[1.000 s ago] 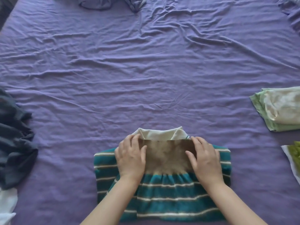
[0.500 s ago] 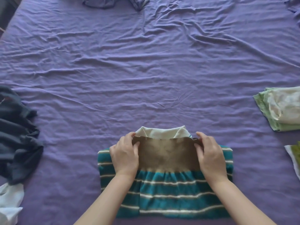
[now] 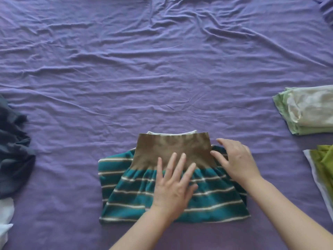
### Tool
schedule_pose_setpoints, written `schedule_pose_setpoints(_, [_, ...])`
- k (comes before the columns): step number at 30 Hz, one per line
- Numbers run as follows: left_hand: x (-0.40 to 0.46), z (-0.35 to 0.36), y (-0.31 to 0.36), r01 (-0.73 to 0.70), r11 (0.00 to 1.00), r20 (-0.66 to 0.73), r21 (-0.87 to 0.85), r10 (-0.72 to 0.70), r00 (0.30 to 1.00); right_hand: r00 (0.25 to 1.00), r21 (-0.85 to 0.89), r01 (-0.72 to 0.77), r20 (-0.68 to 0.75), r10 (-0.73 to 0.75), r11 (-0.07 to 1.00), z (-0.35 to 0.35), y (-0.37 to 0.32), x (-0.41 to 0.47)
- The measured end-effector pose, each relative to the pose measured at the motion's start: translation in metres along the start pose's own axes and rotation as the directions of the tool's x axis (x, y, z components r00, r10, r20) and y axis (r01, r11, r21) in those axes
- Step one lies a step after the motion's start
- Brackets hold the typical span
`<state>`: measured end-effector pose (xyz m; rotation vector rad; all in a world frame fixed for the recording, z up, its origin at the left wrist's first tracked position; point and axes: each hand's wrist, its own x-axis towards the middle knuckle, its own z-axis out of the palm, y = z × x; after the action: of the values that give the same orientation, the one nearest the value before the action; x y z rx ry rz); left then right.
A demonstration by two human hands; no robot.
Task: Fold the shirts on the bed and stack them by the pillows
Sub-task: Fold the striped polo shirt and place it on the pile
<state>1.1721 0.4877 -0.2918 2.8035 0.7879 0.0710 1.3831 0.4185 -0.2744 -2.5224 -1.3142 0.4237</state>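
A teal shirt with white stripes (image 3: 129, 195) lies folded on the purple bed sheet (image 3: 162, 78) at the near middle. Its brown hem band is laid over the top, and a white collar edge peeks out beyond it. My left hand (image 3: 173, 184) lies flat on the shirt's middle with fingers spread and straight. My right hand (image 3: 236, 157) rests at the band's right edge, fingers relaxed and touching the cloth. Neither hand grips anything.
A folded pale green and cream shirt (image 3: 306, 112) lies at the right edge, with an olive green garment (image 3: 322, 166) just nearer. A crumpled dark grey garment (image 3: 12, 150) and a white cloth (image 3: 5, 219) sit at the left edge.
Both hands have let go of the brown band's corners. The left hand moved down onto the shirt's middle and flattened; the right hand slid to the band's right side.
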Motion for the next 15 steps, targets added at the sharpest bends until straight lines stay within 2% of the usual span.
schedule_pose_setpoints(3, [-0.002,0.017,0.014,0.014,0.995,0.208,0.101,-0.035,0.977,0.990,-0.100,0.084,0.124,-0.071,0.991,-0.006,0.015,-0.004])
schedule_pose_setpoints(7, [-0.001,0.025,0.013,0.036,0.995,0.275,0.097,-0.061,0.959,0.973,-0.263,0.187,0.180,-0.142,0.947,-0.001,0.016,-0.017])
schedule_pose_setpoints(10, [-0.012,0.007,0.004,-0.026,0.993,0.275,0.114,-0.006,0.961,0.971,-0.270,0.239,0.054,-0.233,0.933,0.000,0.008,-0.042])
schedule_pose_setpoints(12, [-0.027,-0.008,-0.002,-0.069,0.989,0.272,0.132,0.031,0.962,0.941,-0.259,0.320,-0.024,-0.337,0.911,0.003,-0.002,-0.065])
schedule_pose_setpoints(15, [-0.056,-0.026,-0.013,-0.041,0.993,0.253,0.113,0.011,0.967,0.896,-0.129,0.434,-0.037,-0.442,0.891,0.015,-0.028,-0.097])
